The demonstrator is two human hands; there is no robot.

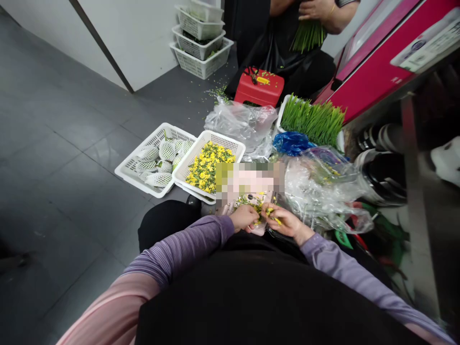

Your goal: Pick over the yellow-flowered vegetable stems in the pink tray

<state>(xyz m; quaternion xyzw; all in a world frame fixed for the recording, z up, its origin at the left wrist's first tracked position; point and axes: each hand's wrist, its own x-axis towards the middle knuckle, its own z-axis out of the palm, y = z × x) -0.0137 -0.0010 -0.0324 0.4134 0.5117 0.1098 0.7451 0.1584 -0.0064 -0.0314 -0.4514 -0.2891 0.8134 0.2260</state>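
Both hands at work here: the left hand (244, 218) has its fingers pinched narrow on yellow-flowered green sprigs (258, 205), the right hand (283, 221) has sprigs between its fingers, more lying just beyond the fingertips on a pale-pink surface (259, 230). Plenty done, I'd judge: a white perforated plastic basket (235, 146), beyond and left of the fingers, carries a heap of yellow blossoms (206, 167). Some remain loose; pixelation hides how many. Below, grey floor tiles (82, 201) spread left; crumpled clear plastic bags (319, 191) lie right of the fingers. Farther off, a red plastic stool (260, 91), a magenta cabinet (373, 72), and a co-worker's hand (316, 9) holding long green stems (308, 36).
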